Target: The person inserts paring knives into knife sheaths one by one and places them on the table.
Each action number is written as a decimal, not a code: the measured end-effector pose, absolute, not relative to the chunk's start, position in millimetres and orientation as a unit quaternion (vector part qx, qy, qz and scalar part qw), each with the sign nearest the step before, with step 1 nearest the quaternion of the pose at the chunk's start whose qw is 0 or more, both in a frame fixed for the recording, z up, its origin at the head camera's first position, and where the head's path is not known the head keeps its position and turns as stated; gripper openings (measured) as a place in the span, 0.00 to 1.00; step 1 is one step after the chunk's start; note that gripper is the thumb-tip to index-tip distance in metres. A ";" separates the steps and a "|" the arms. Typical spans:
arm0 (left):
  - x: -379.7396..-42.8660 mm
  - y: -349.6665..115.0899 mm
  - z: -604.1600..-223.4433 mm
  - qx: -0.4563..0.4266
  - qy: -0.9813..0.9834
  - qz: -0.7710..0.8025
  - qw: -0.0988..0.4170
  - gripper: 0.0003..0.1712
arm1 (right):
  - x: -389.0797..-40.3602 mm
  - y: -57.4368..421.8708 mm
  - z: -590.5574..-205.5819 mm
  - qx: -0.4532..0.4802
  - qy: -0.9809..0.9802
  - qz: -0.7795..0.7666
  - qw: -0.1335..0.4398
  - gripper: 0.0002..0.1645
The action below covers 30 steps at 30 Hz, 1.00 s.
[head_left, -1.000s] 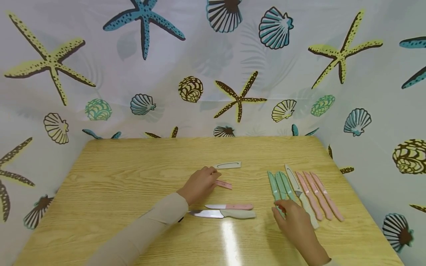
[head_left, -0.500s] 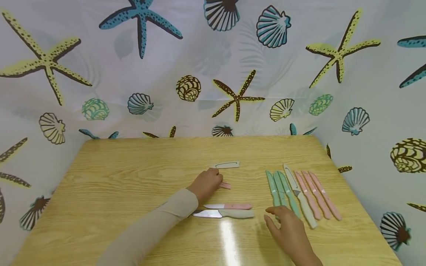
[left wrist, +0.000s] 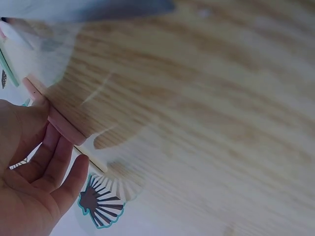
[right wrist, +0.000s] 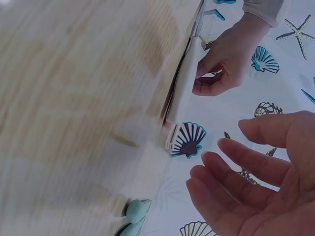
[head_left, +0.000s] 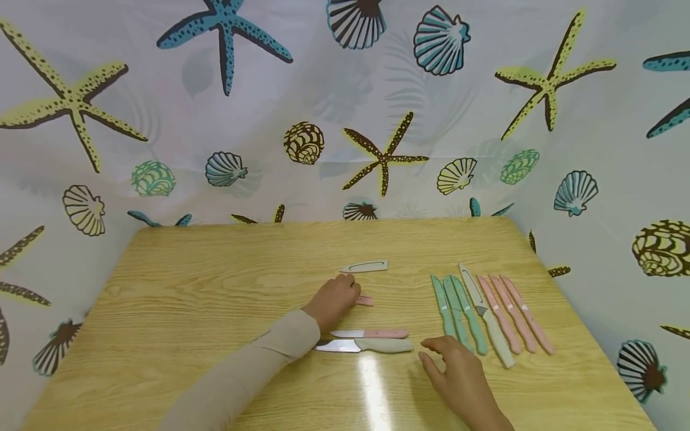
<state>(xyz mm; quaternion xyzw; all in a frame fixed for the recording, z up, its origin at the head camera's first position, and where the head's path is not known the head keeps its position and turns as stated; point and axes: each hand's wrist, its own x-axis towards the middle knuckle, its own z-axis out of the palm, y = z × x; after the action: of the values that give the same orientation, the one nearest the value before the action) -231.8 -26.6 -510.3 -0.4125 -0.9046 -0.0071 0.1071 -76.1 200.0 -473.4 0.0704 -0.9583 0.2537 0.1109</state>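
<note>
My left hand [head_left: 333,301] pinches a pink knife sheath [left wrist: 69,129] between thumb and fingers; in the head view the hand hides much of it. Just behind lies a cream sheath [head_left: 369,266]. Nearer me are two bare knives side by side, blades pointing left: one with a pink handle [head_left: 385,333], a larger one with a cream handle [head_left: 385,345]. My right hand [head_left: 455,374] hovers with relaxed, parted fingers beside the cream handle's end and holds nothing.
On the right lies a row of sheathed knives: green ones [head_left: 470,314], a cream one [head_left: 496,335] and pink ones [head_left: 517,323]. The wooden table [head_left: 215,263] meets a curtain [head_left: 259,126] printed with shells and starfish at the back and sides.
My left hand has shifted over the pink sheath and covers more of it. My right hand has drawn left and toward me, off the green knives.
</note>
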 end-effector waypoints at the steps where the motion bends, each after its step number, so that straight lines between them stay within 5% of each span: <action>1: -231.6 -26.7 -510.1 -0.413 -0.904 -0.008 0.106 0.05 | -76.2 199.7 -473.6 0.072 -0.958 0.252 0.114 0.10; 15: -217.5 -38.0 -486.8 -0.416 -0.901 -0.076 0.100 0.09 | -83.0 193.6 -476.8 0.091 -0.955 0.252 0.126 0.10; 30: -184.9 -85.3 -470.4 -0.434 -0.866 -0.152 0.195 0.12 | -104.8 180.8 -475.0 0.143 -0.951 0.237 0.141 0.11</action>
<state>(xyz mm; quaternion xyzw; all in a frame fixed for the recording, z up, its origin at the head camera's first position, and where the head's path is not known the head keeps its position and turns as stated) -184.9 -85.3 -470.4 -0.4340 -0.8662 -0.1522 0.1953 -104.8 180.8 -475.0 0.1427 -0.9506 0.2371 0.1409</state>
